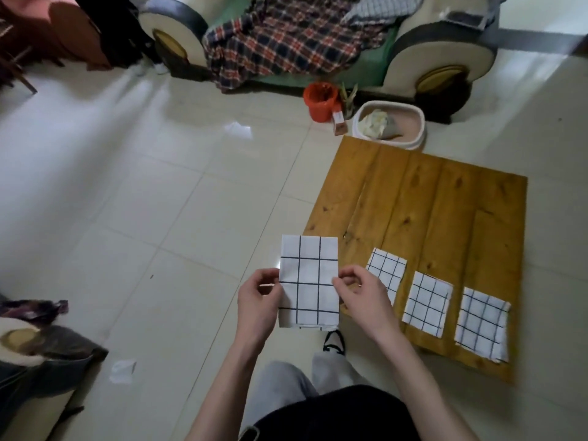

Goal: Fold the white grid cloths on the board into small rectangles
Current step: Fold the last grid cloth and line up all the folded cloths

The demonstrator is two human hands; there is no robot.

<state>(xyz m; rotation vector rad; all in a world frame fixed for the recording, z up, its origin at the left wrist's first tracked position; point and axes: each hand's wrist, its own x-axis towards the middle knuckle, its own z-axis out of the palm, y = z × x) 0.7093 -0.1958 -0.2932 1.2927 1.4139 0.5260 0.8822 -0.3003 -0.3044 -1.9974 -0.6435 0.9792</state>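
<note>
I hold a white grid cloth, folded into a tall rectangle, up in the air left of the wooden board. My left hand pinches its left edge and my right hand pinches its right edge, both at mid height. Three smaller folded grid cloths lie in a row along the board's near edge: the left one is partly hidden by my right hand, then the middle one, then the right one.
Beyond the board stand a white oval basket with crumpled material inside and an orange bucket. A sofa with a plaid blanket fills the back. Paper scraps lie on the tiled floor. My foot rests by the board.
</note>
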